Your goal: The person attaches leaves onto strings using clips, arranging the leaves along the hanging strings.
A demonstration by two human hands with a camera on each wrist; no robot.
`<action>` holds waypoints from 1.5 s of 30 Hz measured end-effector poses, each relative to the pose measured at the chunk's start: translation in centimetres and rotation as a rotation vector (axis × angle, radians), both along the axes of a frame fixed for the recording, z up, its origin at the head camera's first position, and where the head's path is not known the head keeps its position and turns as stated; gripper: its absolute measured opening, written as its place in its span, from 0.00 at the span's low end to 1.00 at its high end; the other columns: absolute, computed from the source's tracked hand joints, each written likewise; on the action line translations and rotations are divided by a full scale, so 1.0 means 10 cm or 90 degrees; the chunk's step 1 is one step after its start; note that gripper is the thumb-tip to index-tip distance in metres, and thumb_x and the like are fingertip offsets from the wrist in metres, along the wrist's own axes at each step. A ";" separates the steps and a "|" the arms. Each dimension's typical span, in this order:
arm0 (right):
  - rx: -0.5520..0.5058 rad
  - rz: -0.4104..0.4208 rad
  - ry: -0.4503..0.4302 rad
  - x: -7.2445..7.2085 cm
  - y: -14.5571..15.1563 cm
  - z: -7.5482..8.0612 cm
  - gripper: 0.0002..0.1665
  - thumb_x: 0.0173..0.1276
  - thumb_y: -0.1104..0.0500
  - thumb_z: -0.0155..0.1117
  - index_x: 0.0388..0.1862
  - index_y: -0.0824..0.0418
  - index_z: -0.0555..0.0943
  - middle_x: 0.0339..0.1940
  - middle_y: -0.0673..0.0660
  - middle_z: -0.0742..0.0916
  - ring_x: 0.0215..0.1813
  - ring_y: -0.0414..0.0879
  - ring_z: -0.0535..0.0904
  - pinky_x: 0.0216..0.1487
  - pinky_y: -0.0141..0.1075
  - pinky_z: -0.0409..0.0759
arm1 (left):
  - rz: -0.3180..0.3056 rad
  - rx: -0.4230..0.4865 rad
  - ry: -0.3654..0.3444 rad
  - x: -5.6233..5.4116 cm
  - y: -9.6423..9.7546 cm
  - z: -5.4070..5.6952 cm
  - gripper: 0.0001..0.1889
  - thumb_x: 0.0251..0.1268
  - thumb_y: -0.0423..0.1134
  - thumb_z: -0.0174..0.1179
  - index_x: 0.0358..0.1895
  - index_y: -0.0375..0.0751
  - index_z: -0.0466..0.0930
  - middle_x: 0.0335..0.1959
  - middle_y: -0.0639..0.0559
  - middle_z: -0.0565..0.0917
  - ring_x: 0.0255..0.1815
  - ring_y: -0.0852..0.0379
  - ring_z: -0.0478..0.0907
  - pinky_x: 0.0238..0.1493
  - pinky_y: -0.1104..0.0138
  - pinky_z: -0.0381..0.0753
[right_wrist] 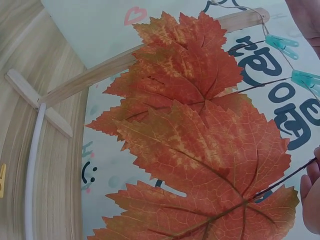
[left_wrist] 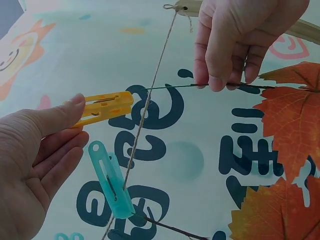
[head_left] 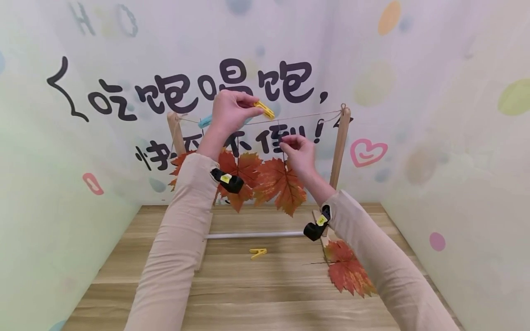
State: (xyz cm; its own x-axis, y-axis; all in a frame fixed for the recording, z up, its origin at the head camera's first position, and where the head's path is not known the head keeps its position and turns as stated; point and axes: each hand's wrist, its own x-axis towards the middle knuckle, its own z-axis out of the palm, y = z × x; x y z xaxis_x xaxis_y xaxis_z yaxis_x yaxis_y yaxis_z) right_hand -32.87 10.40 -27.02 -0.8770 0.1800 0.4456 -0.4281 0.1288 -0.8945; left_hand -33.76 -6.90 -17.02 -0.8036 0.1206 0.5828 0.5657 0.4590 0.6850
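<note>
My left hand [head_left: 232,112] pinches a yellow clothespin [left_wrist: 107,106] between thumb and fingers, close beside the twine [left_wrist: 137,130]. With its fingertips, my right hand [head_left: 301,155] holds the thin dark stem [left_wrist: 172,86] of an orange-red maple leaf [head_left: 281,184]. In the left wrist view that stem crosses the twine, its tip near the clothespin's end. More maple leaves [right_wrist: 195,75] hang beside it from teal clothespins [right_wrist: 282,46] on the twine. In the head view my left hand and forearm partly hide these.
Two wooden posts [head_left: 340,147] hold the twine, joined low down by a white rod [head_left: 256,235]. On the wooden table [head_left: 248,294] lie another yellow clothespin [head_left: 258,253] and, by my right sleeve, a loose maple leaf [head_left: 348,269]. A printed wall [head_left: 414,115] stands behind.
</note>
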 end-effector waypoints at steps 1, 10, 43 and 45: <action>-0.001 0.001 -0.001 0.00 -0.01 0.00 0.12 0.59 0.68 0.61 0.42 0.72 0.78 0.32 0.53 0.81 0.33 0.39 0.73 0.33 0.25 0.72 | 0.008 -0.006 0.007 0.00 0.00 0.00 0.15 0.48 0.38 0.68 0.42 0.39 0.84 0.35 0.45 0.85 0.32 0.59 0.80 0.32 0.74 0.78; -0.022 -0.010 -0.012 -0.02 -0.06 0.02 0.12 0.60 0.67 0.61 0.42 0.71 0.79 0.34 0.56 0.81 0.35 0.41 0.74 0.36 0.26 0.74 | 0.029 -0.035 0.060 -0.03 0.06 0.01 0.14 0.50 0.40 0.67 0.41 0.39 0.84 0.35 0.46 0.85 0.33 0.58 0.81 0.33 0.74 0.77; -0.033 -0.008 -0.047 -0.10 -0.15 0.06 0.10 0.61 0.67 0.61 0.41 0.68 0.80 0.35 0.57 0.81 0.36 0.43 0.74 0.43 0.34 0.77 | 0.029 -0.055 0.029 -0.12 0.10 -0.12 0.13 0.53 0.40 0.65 0.42 0.39 0.84 0.36 0.46 0.85 0.35 0.57 0.79 0.25 0.75 0.70; -0.035 -0.006 -0.046 -0.11 -0.15 0.05 0.10 0.61 0.67 0.61 0.41 0.68 0.80 0.35 0.56 0.81 0.36 0.43 0.74 0.43 0.34 0.77 | 0.031 -0.059 0.026 -0.13 0.10 -0.13 0.14 0.53 0.41 0.65 0.43 0.40 0.83 0.37 0.47 0.85 0.36 0.57 0.79 0.25 0.75 0.70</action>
State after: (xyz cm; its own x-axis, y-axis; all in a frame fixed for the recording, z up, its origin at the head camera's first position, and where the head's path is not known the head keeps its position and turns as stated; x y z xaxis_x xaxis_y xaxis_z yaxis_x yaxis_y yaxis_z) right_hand -33.93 8.88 -26.51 -0.9046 0.2118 0.3699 -0.3607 0.0819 -0.9291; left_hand -35.05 -5.94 -18.27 -0.7861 0.1368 0.6028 0.5674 0.5467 0.6158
